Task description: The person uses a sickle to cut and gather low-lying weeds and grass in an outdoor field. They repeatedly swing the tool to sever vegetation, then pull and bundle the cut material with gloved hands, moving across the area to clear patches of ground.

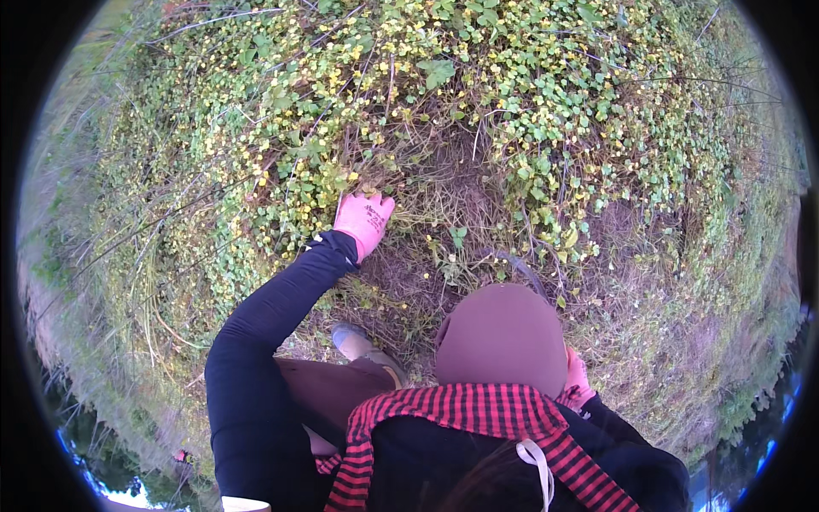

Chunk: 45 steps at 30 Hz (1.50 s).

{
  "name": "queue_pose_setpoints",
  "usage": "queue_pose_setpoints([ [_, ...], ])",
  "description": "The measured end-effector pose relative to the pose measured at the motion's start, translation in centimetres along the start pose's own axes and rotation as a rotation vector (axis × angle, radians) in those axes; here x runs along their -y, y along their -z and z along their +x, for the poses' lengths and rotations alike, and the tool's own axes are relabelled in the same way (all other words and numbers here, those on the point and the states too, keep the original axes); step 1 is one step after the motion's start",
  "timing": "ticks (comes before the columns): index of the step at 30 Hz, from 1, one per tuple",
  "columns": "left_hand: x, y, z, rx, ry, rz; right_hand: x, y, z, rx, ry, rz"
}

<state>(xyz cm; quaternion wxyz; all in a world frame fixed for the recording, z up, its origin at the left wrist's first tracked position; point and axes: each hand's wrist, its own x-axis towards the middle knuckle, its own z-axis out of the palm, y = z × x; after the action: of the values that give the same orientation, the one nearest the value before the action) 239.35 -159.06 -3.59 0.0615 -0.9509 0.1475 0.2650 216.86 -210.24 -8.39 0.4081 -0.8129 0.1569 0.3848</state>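
My left hand (365, 224), in a pink work glove, reaches into low leafy vines (333, 176) with small green and yellow leaves. Its knuckles face up and the fingers curl down among the stems. The fingertips are hidden, so whether they grip anything is unclear. To the right of my raised knee (502, 339), in brown trousers, part of my right hand (579, 379) shows in a pink glove; the knee covers the rest. A curved grey blade, like a sickle's (526, 272), emerges beyond the knee. Its handle is out of sight.
Thick vines spread ahead and to both sides. A patch of dry cut stems and soil (409, 275) lies before me. My boot (355, 339) stands at left. Long thin stalks (160, 221) cross the left side. A red-and-black checked cloth (457, 400) hangs around my neck.
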Motion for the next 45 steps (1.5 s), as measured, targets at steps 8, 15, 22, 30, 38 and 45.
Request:
queue_pose_setpoints([
  [8, -6.4, 5.3, 5.3, -0.349, 0.007, -0.082, 23.3, -7.3, 13.3, -0.062, 0.102, 0.291],
  [15, 0.6, -0.3, 5.0, -0.167, -0.017, 0.114, 4.3, -7.4, 5.9, 0.01, 0.086, 0.108],
  [22, -2.0, 7.3, 4.8, -0.45, 0.043, -0.256, 20.8, -4.5, 10.3, -0.231, 0.352, 0.184],
  [30, 1.5, 9.6, 12.5, -0.576, 0.142, 0.296, 34.3, -9.4, 18.3, -0.203, 0.472, 0.048],
  [38, 6.2, 5.4, 12.2, -0.434, 0.245, 0.146, 10.0, -6.5, 9.6, 0.004, 0.144, -0.179],
  [45, 5.9, 5.6, 12.6, -0.329, 0.302, 0.148, 30.2, -8.3, 16.2, -0.207, 0.444, 0.047],
])
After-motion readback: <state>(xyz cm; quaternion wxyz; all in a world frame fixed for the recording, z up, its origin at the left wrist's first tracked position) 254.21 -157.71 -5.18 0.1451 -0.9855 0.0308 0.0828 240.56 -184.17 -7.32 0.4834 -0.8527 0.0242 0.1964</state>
